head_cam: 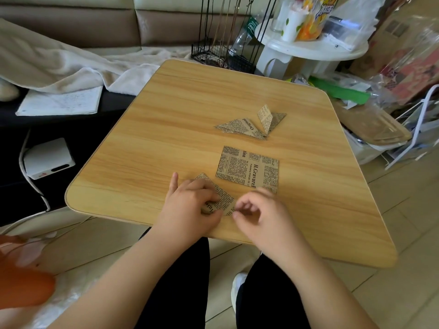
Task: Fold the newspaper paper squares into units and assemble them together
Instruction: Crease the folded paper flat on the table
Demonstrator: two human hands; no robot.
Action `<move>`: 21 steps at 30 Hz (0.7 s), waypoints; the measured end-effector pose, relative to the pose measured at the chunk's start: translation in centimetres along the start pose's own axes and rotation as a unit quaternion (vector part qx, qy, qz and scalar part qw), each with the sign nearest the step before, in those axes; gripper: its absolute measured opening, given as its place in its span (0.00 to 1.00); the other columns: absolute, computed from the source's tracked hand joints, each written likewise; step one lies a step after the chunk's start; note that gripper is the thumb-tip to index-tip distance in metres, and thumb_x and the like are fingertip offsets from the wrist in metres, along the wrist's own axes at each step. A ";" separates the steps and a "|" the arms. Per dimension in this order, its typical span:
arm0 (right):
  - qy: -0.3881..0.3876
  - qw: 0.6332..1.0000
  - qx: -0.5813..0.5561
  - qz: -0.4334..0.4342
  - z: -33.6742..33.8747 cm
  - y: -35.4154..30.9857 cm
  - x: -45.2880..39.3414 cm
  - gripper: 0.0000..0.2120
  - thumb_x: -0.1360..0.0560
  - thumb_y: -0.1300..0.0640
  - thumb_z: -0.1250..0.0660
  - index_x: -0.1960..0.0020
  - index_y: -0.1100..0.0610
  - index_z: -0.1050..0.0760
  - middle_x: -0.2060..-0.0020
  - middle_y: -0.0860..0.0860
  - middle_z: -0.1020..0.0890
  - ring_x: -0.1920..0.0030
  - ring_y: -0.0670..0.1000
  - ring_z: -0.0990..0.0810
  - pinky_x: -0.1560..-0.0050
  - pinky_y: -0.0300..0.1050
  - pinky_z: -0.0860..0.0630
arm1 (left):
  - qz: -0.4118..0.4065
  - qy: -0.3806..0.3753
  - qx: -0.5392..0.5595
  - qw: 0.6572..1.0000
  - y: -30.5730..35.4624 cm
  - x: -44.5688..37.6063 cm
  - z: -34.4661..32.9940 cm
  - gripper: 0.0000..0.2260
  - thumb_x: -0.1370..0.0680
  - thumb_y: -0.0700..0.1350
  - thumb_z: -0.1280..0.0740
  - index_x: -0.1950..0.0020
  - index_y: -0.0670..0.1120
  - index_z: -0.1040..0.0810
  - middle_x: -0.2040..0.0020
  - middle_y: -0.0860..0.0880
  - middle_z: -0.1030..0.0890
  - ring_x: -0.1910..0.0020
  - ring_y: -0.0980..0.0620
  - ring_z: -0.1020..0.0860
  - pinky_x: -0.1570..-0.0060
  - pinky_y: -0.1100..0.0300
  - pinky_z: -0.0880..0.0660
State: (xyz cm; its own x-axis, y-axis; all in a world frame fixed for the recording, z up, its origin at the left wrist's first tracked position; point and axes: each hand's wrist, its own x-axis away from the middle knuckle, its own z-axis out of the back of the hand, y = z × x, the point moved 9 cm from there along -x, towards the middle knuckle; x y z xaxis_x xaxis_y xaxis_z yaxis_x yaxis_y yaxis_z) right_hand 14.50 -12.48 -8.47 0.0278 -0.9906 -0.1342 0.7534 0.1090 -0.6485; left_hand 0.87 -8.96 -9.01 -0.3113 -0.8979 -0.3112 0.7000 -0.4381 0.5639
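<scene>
While folding goes on, step: a third unit is being creased, by my reading.
Table [166, 110]: carries all the paper.
Square [247, 168]: flat, unfolded, just beyond the hands.
Units [249, 124]: two folded, touching, farther back.
Piece [223, 200]: half-folded, near edge.
Left hand [190, 203]: fingers curled, pressing piece down.
Right hand [259, 210]: fingers curled at piece's corner; whether they pinch it, cannot tell.
Next: likely a sharp, aligned crease.

Head view: looks down (close) over table [166, 110].

Left hand [190, 200] presses a partly folded newspaper square [222, 201] near the wooden table [166, 115] front edge; right hand [259, 210] pinches its corner.
</scene>
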 end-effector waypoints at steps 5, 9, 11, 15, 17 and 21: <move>0.050 0.999 0.020 0.004 -1.5 -0.8 -0.1 0.06 0.33 0.55 0.27 0.64 0.50 0.25 0.66 0.41 0.30 0.63 0.44 0.28 0.59 0.48 0.26 | 0.031 -0.023 0.020 0.999 -0.9 0.2 0.4 0.13 0.36 0.56 0.36 0.58 0.53 0.19 0.53 0.59 0.19 0.47 0.56 0.22 0.30 0.45 0.60; 0.068 0.997 0.013 -0.017 -1.8 -0.6 -0.1 0.04 0.36 0.50 0.32 0.66 0.47 0.28 0.67 0.43 0.28 0.62 0.49 0.27 0.58 0.55 0.26 | 0.106 0.001 0.008 0.994 -1.0 1.3 0.3 0.07 0.35 0.46 0.27 0.65 0.54 0.24 0.52 0.60 0.23 0.44 0.57 0.26 0.30 0.40 0.61; 0.072 0.997 0.013 -0.023 -1.8 -0.5 -0.1 0.04 0.37 0.48 0.35 0.67 0.47 0.28 0.67 0.43 0.29 0.62 0.49 0.27 0.58 0.56 0.26 | 0.129 0.018 -0.021 0.991 -1.3 1.6 0.5 0.05 0.36 0.48 0.26 0.66 0.54 0.22 0.50 0.60 0.25 0.42 0.55 0.31 0.31 0.37 0.59; 0.073 0.997 0.007 -0.021 -1.8 -0.4 -0.1 0.06 0.37 0.45 0.36 0.67 0.47 0.28 0.68 0.43 0.29 0.62 0.49 0.27 0.58 0.56 0.26 | 0.164 0.041 -0.042 0.985 -2.5 2.0 1.3 0.06 0.37 0.47 0.24 0.68 0.55 0.21 0.47 0.57 0.27 0.38 0.48 0.36 0.33 0.37 0.59; 0.074 0.997 0.005 -0.018 -1.8 -0.3 -0.2 0.05 0.37 0.48 0.33 0.67 0.46 0.29 0.68 0.43 0.30 0.63 0.49 0.28 0.59 0.55 0.25 | 0.173 0.046 -0.044 0.983 -3.0 2.1 1.8 0.06 0.37 0.47 0.25 0.69 0.55 0.21 0.47 0.58 0.28 0.37 0.48 0.37 0.33 0.37 0.60; 0.075 0.997 0.005 -0.016 -1.9 -0.2 -0.2 0.08 0.36 0.51 0.30 0.67 0.47 0.29 0.68 0.42 0.31 0.63 0.49 0.28 0.59 0.55 0.26 | 0.192 0.051 -0.043 0.979 -4.3 2.5 2.9 0.07 0.35 0.48 0.24 0.69 0.55 0.20 0.47 0.57 0.26 0.36 0.47 0.37 0.33 0.35 0.60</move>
State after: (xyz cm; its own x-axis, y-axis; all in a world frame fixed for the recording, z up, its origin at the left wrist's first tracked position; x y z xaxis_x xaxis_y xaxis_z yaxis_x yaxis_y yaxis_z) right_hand 13.09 -12.16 -9.71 -0.0944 -0.9698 -0.2250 0.7586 0.0762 -0.6471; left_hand -4.75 -9.41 -9.99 0.0479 -0.9850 -0.1659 0.8055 -0.0601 0.5896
